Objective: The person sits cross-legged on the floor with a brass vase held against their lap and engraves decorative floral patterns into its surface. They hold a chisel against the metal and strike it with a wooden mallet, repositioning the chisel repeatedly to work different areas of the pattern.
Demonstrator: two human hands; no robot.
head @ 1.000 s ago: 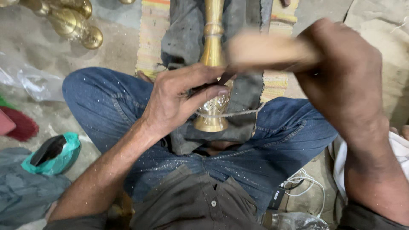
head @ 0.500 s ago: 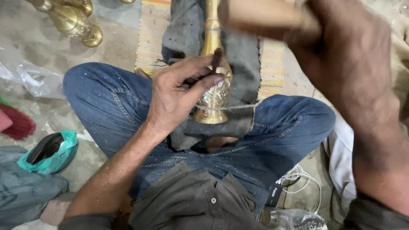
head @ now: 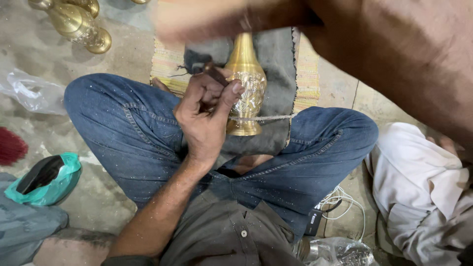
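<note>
From the head view, our left hand (head: 207, 116) grips a small dark chisel (head: 215, 74), its fingers clenched, the thumb pressed against the engraved brass vase (head: 246, 91). That vase lies on a grey cloth (head: 276, 59) between our crossed legs in jeans (head: 123, 138). Our right hand (head: 207, 19) is a blur overhead; we cannot tell its grasp.

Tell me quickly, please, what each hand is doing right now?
Left hand: closed on a dark tool against the brass vase.
Right hand: blurred, cannot tell.
</note>
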